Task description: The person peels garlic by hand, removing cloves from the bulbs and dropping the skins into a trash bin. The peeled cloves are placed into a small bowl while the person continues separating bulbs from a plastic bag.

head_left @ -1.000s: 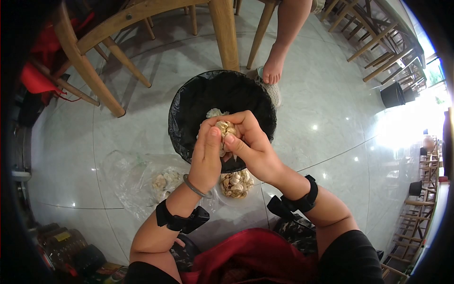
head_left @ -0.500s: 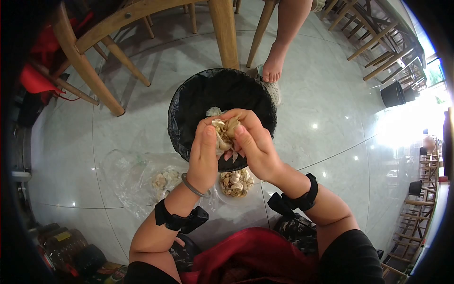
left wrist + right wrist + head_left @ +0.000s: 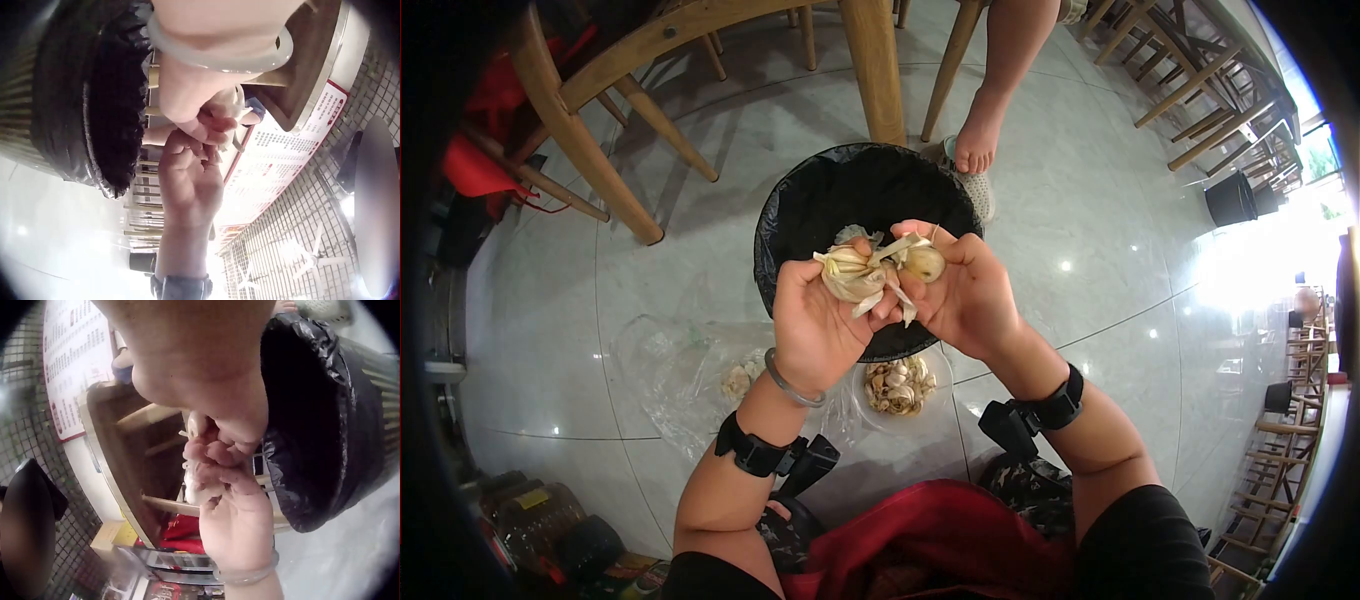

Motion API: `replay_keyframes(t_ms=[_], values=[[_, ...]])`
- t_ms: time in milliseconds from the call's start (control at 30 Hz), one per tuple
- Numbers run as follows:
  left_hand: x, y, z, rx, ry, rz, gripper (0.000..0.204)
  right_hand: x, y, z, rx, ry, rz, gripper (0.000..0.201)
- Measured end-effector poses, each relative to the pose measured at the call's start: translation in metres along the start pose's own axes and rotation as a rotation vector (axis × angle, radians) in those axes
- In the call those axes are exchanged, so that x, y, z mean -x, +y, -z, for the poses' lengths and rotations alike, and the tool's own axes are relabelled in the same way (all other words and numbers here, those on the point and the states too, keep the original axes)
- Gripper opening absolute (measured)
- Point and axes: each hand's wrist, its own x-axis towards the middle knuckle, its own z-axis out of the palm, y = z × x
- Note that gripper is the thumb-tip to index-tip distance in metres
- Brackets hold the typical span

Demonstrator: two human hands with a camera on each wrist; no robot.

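Observation:
Over the bin, my left hand [image 3: 815, 325] holds a broken-open garlic bulb [image 3: 850, 278] with pale, papery skin hanging from it. My right hand [image 3: 980, 300] grips a garlic piece [image 3: 925, 263] split from that bulb, its thumb on the far side. The fingertips of both hands meet beneath the garlic. In the right wrist view, the left hand [image 3: 237, 519] and the right fingers come together around the pale skins. Below the hands, a black-lined bin [image 3: 785, 210] opens upward, with some whitish skin behind the fingers. A clear bowl [image 3: 943, 405] of garlic [image 3: 900, 387] sits nearer the body.
Left of the bowl, a clear plastic bag [image 3: 675, 365] lies on the tiled floor with pale garlic bits [image 3: 742, 380] on it. Wooden chair legs [image 3: 875, 80] stand behind the bin. Another person's bare foot [image 3: 977, 145] rests by the bin's far right rim.
The garlic bulb, held together between both hands a second ago, has been pulled apart into two portions. My hands have spread, the left going left and the right going right.

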Motion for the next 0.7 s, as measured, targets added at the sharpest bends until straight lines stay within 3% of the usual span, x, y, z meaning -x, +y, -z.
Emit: replay_keyframes(t_ms=[100,167,267,300,367,467,533,633,700], values=[[0.003,0.003,-0.008,-0.042,0.014,0.003,0.034,0.003,-0.002,-0.009,-0.062,0.13,-0.03,0.035],[0.004,0.006,-0.013,-0.171,0.023,-0.039,0.027,0.0,0.001,0.002,0.291,0.065,0.076,0.033],[0.002,0.002,-0.012,-0.941,0.077,-0.182,0.018,0.006,-0.002,-0.003,0.674,0.011,0.21,0.025],[0.0,0.0,-0.017,-0.91,0.073,-0.237,0.019,0.008,-0.001,-0.008,0.745,0.017,0.225,0.024],[0.0,0.002,-0.006,-1.053,0.155,-0.187,0.019,0.006,0.0,-0.01,0.893,-0.013,0.316,0.022],[0.001,0.003,-0.001,-1.165,0.25,-0.202,0.021,0.005,-0.008,-0.013,1.073,-0.028,0.284,0.024],[0.002,0.006,-0.001,-1.196,0.271,-0.202,0.02,0.005,-0.008,-0.011,1.06,-0.035,0.257,0.025],[0.0,0.003,0.001,-1.379,0.225,-0.421,0.019,0.005,-0.009,-0.009,1.005,-0.039,0.186,0.025],[0.0,0.008,-0.003,-1.47,0.212,-0.39,0.017,0.005,-0.007,-0.006,1.012,-0.039,0.184,0.025]])
